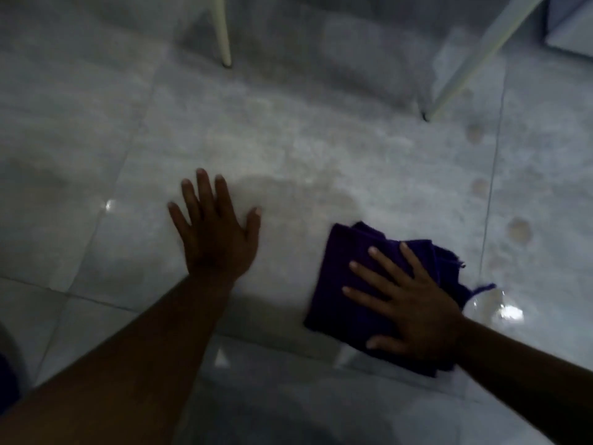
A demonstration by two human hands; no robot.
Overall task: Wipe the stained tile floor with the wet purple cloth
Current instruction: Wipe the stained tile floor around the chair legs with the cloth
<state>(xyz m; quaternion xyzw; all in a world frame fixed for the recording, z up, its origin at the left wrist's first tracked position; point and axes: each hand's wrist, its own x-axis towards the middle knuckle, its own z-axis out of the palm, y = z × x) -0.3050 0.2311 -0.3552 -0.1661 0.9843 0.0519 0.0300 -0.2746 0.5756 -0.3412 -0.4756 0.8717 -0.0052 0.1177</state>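
Purple cloth [359, 284], folded into a thick pad, is pressed flat against the tile floor [288, 149] under the right hand [414, 313], whose fingers are spread wide and laid open across the fabric rather than curled around it. A frayed corner of the cloth is seen trailing out to the right of the hand. The left hand [218, 232] is planted palm-down on bare tile to the left, well apart from the cloth, fingers splayed and nothing held. Pale round stains [518, 231] are scattered in a line on the floor beyond and to the right of the cloth. Two white furniture legs [224, 36] are seen standing on the tiles at the far side. The view is dim and slightly blurred.
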